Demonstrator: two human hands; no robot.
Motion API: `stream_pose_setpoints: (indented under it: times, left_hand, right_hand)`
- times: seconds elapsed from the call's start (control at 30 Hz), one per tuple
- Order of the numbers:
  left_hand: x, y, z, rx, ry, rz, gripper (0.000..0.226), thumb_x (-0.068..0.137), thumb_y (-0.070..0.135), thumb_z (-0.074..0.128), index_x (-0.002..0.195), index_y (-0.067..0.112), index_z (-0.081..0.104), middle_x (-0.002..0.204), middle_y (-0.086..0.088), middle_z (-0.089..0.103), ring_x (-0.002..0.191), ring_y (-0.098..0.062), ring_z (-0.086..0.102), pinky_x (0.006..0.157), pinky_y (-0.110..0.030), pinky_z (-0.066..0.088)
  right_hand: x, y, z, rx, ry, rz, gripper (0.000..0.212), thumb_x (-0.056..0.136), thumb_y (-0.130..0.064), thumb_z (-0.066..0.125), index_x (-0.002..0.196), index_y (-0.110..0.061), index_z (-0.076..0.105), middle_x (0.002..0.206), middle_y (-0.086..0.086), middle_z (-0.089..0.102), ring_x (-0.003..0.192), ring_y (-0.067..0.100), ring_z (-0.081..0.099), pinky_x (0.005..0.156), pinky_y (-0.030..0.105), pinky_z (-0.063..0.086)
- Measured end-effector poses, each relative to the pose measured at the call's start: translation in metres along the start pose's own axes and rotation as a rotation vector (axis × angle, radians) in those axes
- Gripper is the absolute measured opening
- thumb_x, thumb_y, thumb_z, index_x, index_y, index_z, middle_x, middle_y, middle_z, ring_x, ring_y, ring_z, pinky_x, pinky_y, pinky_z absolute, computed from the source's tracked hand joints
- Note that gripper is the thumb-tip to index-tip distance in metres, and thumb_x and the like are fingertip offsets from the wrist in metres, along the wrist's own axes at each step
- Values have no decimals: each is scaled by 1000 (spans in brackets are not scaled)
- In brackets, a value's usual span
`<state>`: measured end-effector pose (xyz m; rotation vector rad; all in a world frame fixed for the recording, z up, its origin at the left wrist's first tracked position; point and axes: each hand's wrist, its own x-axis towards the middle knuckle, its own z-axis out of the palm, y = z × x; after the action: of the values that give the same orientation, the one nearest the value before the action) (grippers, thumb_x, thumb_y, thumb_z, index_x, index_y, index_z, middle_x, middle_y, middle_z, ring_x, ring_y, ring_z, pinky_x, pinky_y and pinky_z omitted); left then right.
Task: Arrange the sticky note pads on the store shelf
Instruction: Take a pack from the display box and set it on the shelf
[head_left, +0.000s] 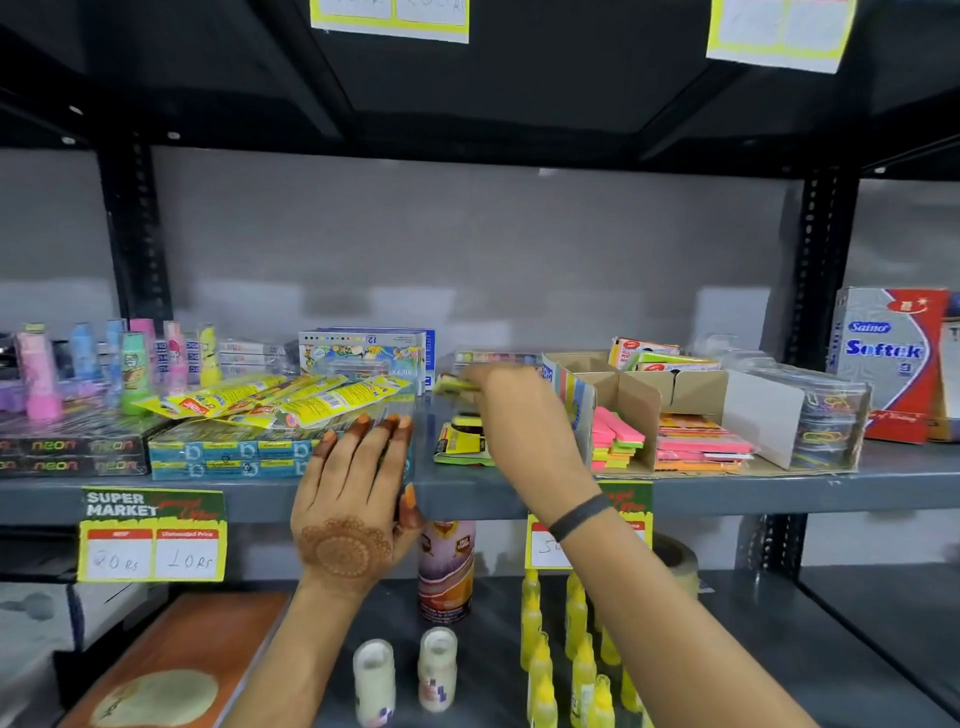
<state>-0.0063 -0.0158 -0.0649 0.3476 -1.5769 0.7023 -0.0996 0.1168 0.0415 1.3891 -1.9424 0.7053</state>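
My right hand (511, 410) reaches over the grey shelf (519, 493) and pinches a small yellow-green sticky note pad (451, 385) above a low pile of yellow and green pads (460, 444) lying on the shelf. The held pad is blurred. My left hand (356, 499) rests flat with fingers together against the end of a clear-wrapped pack of blue boxes (234, 454), thumb at the shelf's front edge; it holds nothing. To the right, an open cardboard box (644, 395) holds pink, yellow and orange note pads (618, 441).
Yellow packets (270, 400) lie on the blue boxes, with neon boxes (72, 454) and colourful tubes (135, 374) further left. A crayon box (363, 353) stands behind. A Softek box (888, 364) stands at the right. Glue bottles (576, 654) and price labels (153, 535) are below.
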Motion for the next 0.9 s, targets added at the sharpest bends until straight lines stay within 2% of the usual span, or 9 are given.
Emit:
stream_pose_setpoints:
  times: [0.13,0.2,0.27,0.37,0.5,0.6,0.8,0.9]
  left_hand:
    - [-2,-1,1,-6,11,-4,49,92,28,34,122,3,64,116,-15,67,110,-32,56,98,-45,41]
    - [-2,-1,1,-9,6,-5,49,92,28,34,122,4,64,116,-15,67,109,-33,58,98,-46,41]
    - [-2,-1,1,-9,3,-4,49,92,28,34,121,3,64,115,-15,68,108,-33,59,98,-46,42]
    - [-1,0,0,-7,0,0,48,91,27,35,121,2,64,115,-16,67,110,-33,57,99,-46,40]
    - [-2,0,-1,-5,-2,-13,49,92,27,34,123,3,62,116,-16,67,112,-32,54,102,-44,38]
    - [-2,0,0,-7,3,-8,49,91,26,34,124,2,62,116,-17,66,112,-32,52,101,-44,37]
    - [0,1,-1,-6,5,-5,49,89,25,37,124,2,62,115,-17,66,113,-32,52,102,-44,36]
    - [0,1,-2,-6,-4,-10,49,89,26,36,123,2,62,115,-17,66,112,-31,52,101,-45,37]
  right_hand:
    - [-8,8,-39,150,340,-80,43,82,8,54,115,-18,63,106,10,70,98,31,62,85,43,51]
    - [-19,26,-60,152,520,-94,43,81,12,54,113,-15,63,105,10,70,97,31,61,84,46,49]
    - [-34,50,-72,105,600,-51,45,77,15,48,113,-10,61,105,13,68,97,34,58,82,47,47]
    - [-52,90,-72,-4,569,81,41,80,15,45,113,-4,58,108,19,65,101,37,54,86,50,45]
    - [-75,125,-51,-54,344,204,31,84,5,41,109,-2,58,108,20,63,101,38,52,85,52,44]
    - [-90,133,-35,-13,220,200,40,80,-7,33,109,-4,60,110,18,64,104,36,54,89,51,44]
    - [-96,134,-34,40,204,220,54,78,-19,23,114,-4,61,117,15,64,115,33,52,103,53,35]
    - [-91,121,-39,57,382,191,52,77,-15,26,115,-4,59,120,15,61,117,32,50,104,57,34]
